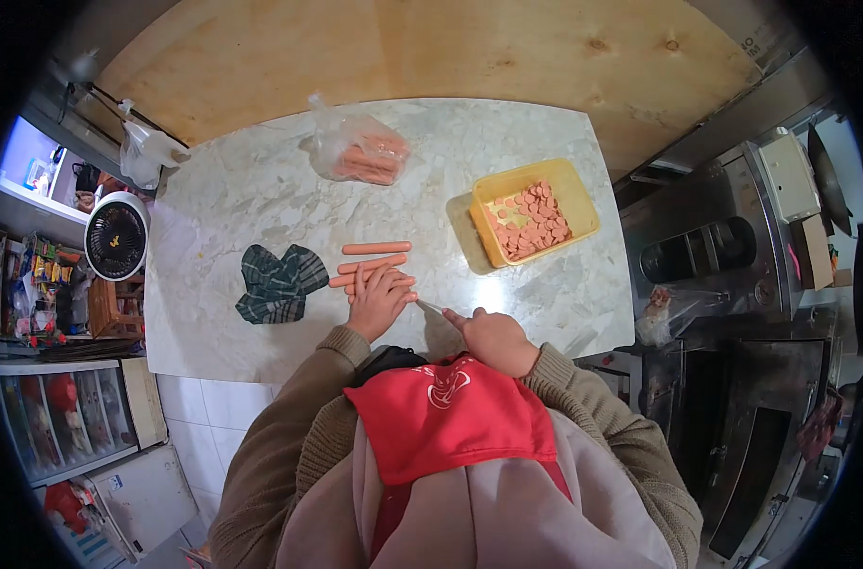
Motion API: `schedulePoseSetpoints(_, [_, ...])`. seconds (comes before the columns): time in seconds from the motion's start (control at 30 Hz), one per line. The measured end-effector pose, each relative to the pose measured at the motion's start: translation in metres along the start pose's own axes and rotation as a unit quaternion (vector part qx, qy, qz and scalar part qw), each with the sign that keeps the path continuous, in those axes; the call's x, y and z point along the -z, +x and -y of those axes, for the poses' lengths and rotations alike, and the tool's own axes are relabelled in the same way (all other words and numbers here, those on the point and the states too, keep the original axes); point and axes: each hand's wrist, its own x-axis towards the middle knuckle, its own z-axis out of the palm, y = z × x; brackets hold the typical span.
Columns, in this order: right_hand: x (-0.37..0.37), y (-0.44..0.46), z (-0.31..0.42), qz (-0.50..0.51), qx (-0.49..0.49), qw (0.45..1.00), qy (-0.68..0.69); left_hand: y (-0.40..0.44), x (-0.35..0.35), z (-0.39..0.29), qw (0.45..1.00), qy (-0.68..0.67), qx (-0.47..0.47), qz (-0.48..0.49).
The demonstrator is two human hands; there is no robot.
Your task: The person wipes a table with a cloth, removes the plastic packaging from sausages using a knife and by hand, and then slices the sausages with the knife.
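Several long sausages (376, 248) lie side by side on the marble-patterned table. My left hand (381, 302) rests over the nearest one, its fingers pressed down around it. In my right hand (491, 337) is a small knife (431, 305), its blade pointing left toward the sausage end by my left fingertips. A yellow container (591, 204) to the right holds many sliced sausage pieces (538, 223). Farther back lies a clear plastic bag (370, 142) with more sausages inside. Left of the loose sausages is a dark checked cloth (278, 283), crumpled on the table.
A round black-and-white fan (117, 237) stands beyond the table's left edge, near a hanging plastic bag (147, 156). A wooden panel (431, 52) borders the far side. Metal kitchen equipment (725, 237) stands to the right, with a plastic bag (657, 318) by the table edge.
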Motion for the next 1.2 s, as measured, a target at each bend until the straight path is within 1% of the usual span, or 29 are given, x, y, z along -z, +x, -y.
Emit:
schedulePoseSetpoints(0.17, [-0.006, 0.005, -0.002, -0.021, 0.006, 1.0, -0.004, 0.001, -0.001, 0.0, 1.0, -0.003, 0.001, -0.009])
schedulePoseSetpoints(0.3, [-0.002, 0.005, -0.001, -0.016, 0.009, 1.0, -0.008, 0.001, 0.001, 0.0, 1.0, 0.008, 0.002, -0.002])
schedulePoseSetpoints(0.73, [0.008, 0.022, 0.011, -0.003, 0.005, 1.0, -0.006, 0.001, -0.004, 0.003, 1.0, -0.019, -0.006, -0.012])
schedulePoseSetpoints(0.83, [0.014, 0.031, 0.016, -0.002, 0.008, 1.0, -0.027, 0.003, 0.0, 0.001, 1.0, -0.029, -0.003, -0.008])
schedulePoseSetpoints(0.93, [0.028, 0.034, 0.015, 0.002, 0.035, 0.999, -0.031, 0.003, 0.006, -0.004, 1.0, -0.018, 0.002, 0.022])
schedulePoseSetpoints(1.0, [0.03, 0.037, 0.015, 0.004, 0.048, 0.998, -0.033, 0.001, 0.0, -0.001, 1.0, -0.008, -0.003, 0.018])
schedulePoseSetpoints(1.13, [0.021, 0.049, 0.013, 0.007, 0.057, 0.995, -0.08, 0.0, -0.008, 0.003, 0.999, 0.024, -0.021, 0.005])
schedulePoseSetpoints(1.2, [0.03, 0.052, 0.016, 0.041, 0.043, 0.994, -0.089, -0.001, -0.009, 0.003, 0.999, 0.046, -0.029, -0.002])
